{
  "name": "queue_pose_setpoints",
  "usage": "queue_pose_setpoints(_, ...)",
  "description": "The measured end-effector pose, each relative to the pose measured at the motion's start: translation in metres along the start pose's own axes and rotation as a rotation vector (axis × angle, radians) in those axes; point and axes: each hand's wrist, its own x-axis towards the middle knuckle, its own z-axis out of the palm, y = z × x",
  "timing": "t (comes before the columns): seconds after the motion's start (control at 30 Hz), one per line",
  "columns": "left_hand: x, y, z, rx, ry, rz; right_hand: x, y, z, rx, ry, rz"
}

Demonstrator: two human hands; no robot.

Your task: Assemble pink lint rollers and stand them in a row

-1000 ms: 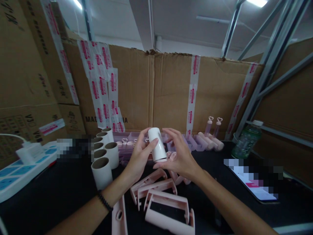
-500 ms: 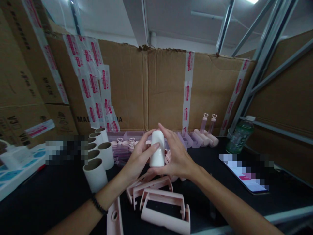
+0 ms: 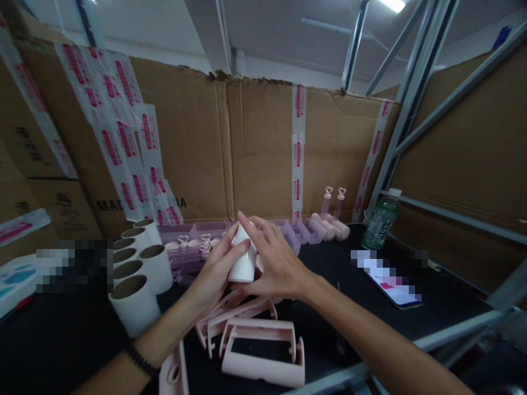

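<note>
Between my two hands is a small, smooth white roll [image 3: 242,267], tilted, with its upper end leaning right. My left hand [image 3: 216,271] grips it from the left, the thumb lying across its front. On the other side, my right hand [image 3: 282,263] wraps round it with fingers over the top and thumb near the lower end. Pink plastic frames [image 3: 263,370] lie on the black table just below my hands. Larger white rolls with brown cores [image 3: 134,307] stand upright to the left.
Behind my hands are purple trays [image 3: 209,227] and pink pieces with heart-shaped loops [image 3: 183,241]. Two bubble-wand-like sticks [image 3: 340,203] stand at the back right, near a green bottle [image 3: 382,219] and a phone [image 3: 395,288]. A power strip [image 3: 18,277] lies far left; cardboard walls the back.
The view has turned a little to the right, so things appear farther left. The white roll has gone from nearly upright to tilted, and my right fingers now cover its upper part.
</note>
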Motion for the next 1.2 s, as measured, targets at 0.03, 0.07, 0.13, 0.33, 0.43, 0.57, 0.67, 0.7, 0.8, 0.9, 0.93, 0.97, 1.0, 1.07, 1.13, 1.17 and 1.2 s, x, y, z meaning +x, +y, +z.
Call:
queue_pose_setpoints(0.03,0.0,0.0,0.0,0.003,-0.007,-0.001,0.0,0.001,0.001,0.009,-0.012,0.0)
queue_pose_setpoints(0.07,0.0,0.001,0.0,0.009,-0.014,0.001,0.0,0.002,0.001,0.025,-0.027,-0.005)
queue_pose_setpoints(0.13,-0.002,0.003,0.001,0.025,-0.02,0.004,0.0,0.003,0.002,0.069,-0.042,-0.015)
queue_pose_setpoints(0.33,-0.004,0.003,0.006,0.035,0.009,-0.043,-0.001,0.001,0.004,0.091,-0.019,0.022)
queue_pose_setpoints(0.43,-0.002,0.001,0.005,0.025,0.022,-0.042,-0.003,0.001,0.005,0.124,-0.052,0.017)
queue_pose_setpoints(0.57,0.001,0.002,0.0,-0.004,0.023,-0.006,-0.002,0.006,0.001,0.24,0.031,0.057)
queue_pose_setpoints(0.67,0.002,0.006,-0.005,-0.068,-0.011,-0.007,0.002,0.019,-0.014,0.28,0.325,0.203)
queue_pose_setpoints(0.7,0.002,0.007,-0.007,-0.095,-0.012,0.002,0.002,0.025,-0.021,0.266,0.392,0.269)
queue_pose_setpoints(0.8,0.004,0.008,-0.012,-0.159,0.024,0.026,-0.007,0.044,-0.043,0.138,0.256,0.463)
queue_pose_setpoints(0.9,0.006,0.007,-0.015,-0.181,0.055,0.004,-0.029,0.057,-0.054,-0.061,-0.125,0.598)
queue_pose_setpoints(0.93,0.006,0.007,-0.016,-0.184,0.058,-0.002,-0.037,0.06,-0.054,-0.078,-0.239,0.643)
queue_pose_setpoints(0.97,0.006,0.006,-0.016,-0.185,0.058,-0.005,-0.044,0.061,-0.053,-0.076,-0.328,0.689)
queue_pose_setpoints(1.0,0.005,0.006,-0.016,-0.182,0.055,-0.007,-0.051,0.062,-0.05,-0.058,-0.4,0.734)
queue_pose_setpoints(1.07,0.004,0.006,-0.015,-0.171,0.044,-0.008,-0.058,0.063,-0.043,-0.028,-0.478,0.804)
queue_pose_setpoints(1.13,0.003,0.007,-0.014,-0.161,0.037,-0.008,-0.06,0.063,-0.036,-0.025,-0.5,0.842)
queue_pose_setpoints(1.17,0.002,0.007,-0.013,-0.159,0.037,-0.006,-0.06,0.064,-0.033,-0.031,-0.502,0.852)
queue_pose_setpoints(1.2,0.002,0.008,-0.013,-0.159,0.038,-0.004,-0.059,0.064,-0.031,-0.035,-0.504,0.859)
